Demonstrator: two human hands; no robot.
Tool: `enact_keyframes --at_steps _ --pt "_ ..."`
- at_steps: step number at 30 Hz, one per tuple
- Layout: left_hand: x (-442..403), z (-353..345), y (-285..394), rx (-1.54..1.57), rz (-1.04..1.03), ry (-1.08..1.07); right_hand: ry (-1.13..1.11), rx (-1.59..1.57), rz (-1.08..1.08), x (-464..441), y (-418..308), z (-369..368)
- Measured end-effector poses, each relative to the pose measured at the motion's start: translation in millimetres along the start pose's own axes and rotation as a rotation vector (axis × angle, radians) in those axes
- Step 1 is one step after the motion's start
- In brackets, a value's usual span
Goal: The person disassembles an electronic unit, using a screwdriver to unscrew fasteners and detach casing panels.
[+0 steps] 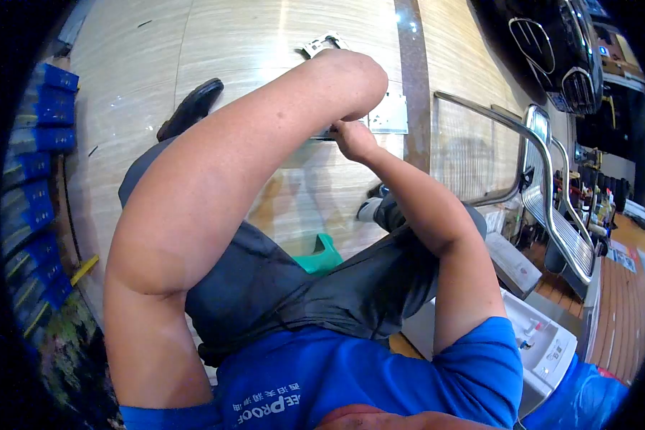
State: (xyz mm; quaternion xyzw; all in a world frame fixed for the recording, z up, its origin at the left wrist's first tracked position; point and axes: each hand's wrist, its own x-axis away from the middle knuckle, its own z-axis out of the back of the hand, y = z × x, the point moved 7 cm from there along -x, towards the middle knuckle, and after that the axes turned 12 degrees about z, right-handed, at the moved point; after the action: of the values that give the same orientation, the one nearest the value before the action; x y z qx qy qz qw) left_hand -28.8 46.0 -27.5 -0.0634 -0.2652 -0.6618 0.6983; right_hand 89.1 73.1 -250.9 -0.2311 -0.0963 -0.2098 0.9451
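My left arm reaches across the view, and my left hand (pixel 360 80) is bent down at its far end. Only its back shows; the fingers are hidden beneath it. Just below it, my right hand (pixel 355 140) is closed, fingers pinched around something small and dark that is mostly covered. A thin dark edge pokes out left of the fingertips. Beside both hands lies a white sheet or panel (pixel 390 116) with small dark bits on it. Beyond my left hand sits a white and grey part with cut-outs (pixel 325 44), partly covered by the arm.
A green plastic stool (pixel 321 256) shows between my legs. Right of me stand a metal-framed bench (pixel 552 193) and a white plastic tray unit (pixel 545 344). Blue boxes (pixel 46 143) line the left side. A black glossy vehicle part (pixel 577 64) is at upper right.
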Motion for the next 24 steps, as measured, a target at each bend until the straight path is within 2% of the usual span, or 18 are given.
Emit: enact_keyframes --at_steps 17,24 --pt "2.7 -1.3 -4.9 -0.028 0.031 -0.017 -0.129 0.109 -0.043 -18.9 13.1 -15.7" --pt "1.6 -0.7 -6.9 0.001 0.005 0.023 -0.099 0.099 -0.042 -17.1 11.4 -15.4"
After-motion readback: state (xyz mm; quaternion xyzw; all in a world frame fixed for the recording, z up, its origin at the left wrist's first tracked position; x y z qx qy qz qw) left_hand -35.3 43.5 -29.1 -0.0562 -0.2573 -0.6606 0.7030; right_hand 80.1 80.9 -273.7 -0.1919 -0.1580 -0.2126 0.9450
